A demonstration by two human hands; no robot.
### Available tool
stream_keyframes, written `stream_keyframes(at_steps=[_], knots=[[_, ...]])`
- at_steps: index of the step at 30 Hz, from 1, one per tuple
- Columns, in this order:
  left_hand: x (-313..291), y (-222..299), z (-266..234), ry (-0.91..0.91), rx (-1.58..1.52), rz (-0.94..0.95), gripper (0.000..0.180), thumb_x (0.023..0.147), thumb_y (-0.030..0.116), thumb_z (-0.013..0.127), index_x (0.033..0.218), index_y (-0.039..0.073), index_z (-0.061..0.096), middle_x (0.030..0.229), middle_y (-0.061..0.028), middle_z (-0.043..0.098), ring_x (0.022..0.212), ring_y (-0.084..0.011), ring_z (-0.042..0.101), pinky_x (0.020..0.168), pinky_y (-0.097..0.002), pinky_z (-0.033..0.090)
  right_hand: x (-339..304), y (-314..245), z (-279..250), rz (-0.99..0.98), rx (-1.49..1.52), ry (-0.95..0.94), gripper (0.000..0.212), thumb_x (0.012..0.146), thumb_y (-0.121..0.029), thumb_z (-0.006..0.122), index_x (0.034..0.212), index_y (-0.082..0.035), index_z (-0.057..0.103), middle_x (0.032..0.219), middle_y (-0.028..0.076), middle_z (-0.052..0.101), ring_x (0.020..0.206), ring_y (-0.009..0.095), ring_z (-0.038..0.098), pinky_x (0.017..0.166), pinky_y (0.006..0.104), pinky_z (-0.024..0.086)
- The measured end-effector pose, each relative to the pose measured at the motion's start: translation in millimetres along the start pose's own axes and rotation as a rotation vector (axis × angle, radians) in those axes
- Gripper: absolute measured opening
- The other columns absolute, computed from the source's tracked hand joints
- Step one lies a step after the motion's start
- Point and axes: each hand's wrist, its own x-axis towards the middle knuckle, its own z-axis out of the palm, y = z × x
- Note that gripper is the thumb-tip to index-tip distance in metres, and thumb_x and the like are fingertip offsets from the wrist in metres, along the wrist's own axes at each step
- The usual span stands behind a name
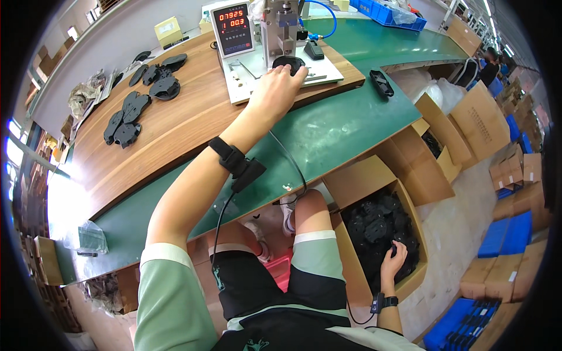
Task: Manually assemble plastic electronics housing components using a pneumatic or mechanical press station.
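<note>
My left hand (277, 89) reaches over the base of a small bench press (283, 35). Its fingers are curled on a rounded black plastic part (291, 61) below the press head, and they hide much of it. Down at my right side, my right hand (394, 261) is inside an open cardboard box (420, 241). Many similar black parts (374, 221) fill that box. A dark piece (393, 248) shows at my right fingertips, closed in a pinch; its full shape is hidden.
A counter with red digits (232, 28) stands beside the press. Several black parts (129, 114) lie on the wooden board (187, 105) at left. One long black part (381, 84) rests on the green table (333, 126). A blue tray (398, 17) sits far right; cables hang from both wrists.
</note>
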Motion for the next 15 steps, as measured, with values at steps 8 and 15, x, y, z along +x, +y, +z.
stream_keyframes(at_steps=[8,15], knots=[[-4,-2,11,0.077,0.171,0.104,0.032,0.091,0.004,0.06,0.122,0.005,0.06,0.102,-0.0178,0.07,0.101,-0.0344,0.072,0.086,-0.0441,0.059,0,-8,18,0.01,-0.029,-0.117,0.043,0.082,0.003,0.067,0.125,-0.002,0.064,0.127,0.018,0.061,0.124,0.041,0.053,0.11,0.0478,0.042],[-5,-9,10,0.171,0.068,0.143,0.032,0.09,0.004,0.061,0.122,0.003,0.057,0.099,-0.0139,0.069,0.096,-0.0322,0.072,0.085,-0.0414,0.058,-6,-5,35,0.035,-0.156,-0.244,0.052,0.079,-0.001,0.074,0.13,-0.005,0.061,0.132,0.017,0.058,0.132,0.04,0.049,0.113,0.0514,0.038]])
